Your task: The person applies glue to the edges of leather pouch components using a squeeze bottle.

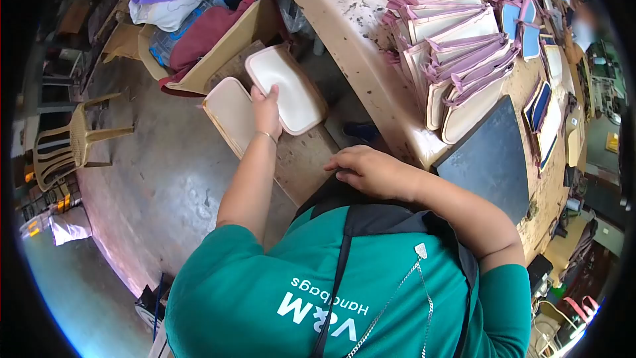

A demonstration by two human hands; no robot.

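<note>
My left hand (267, 111) grips the near edge of a white rounded panel (298, 96) with a pinkish rim. It tilts above a brown wooden board (301, 162). Just left of my wrist lies a stack of similar cream panels (232, 109), its thickness showing along the lower edge. My right hand (364, 171) hovers in front of my dark apron (331, 192), fingers loosely bent and apart, with nothing visible in them. The fingers of my left hand under the panel are hidden.
A worktable (351, 40) on the right bears cream pouch pieces with mauve edging (457, 53), a dark sheet (487, 159) and blue pieces (529, 30). A cardboard box (258, 26) holding bags stands ahead left. A plastic chair (76, 136) stands far left.
</note>
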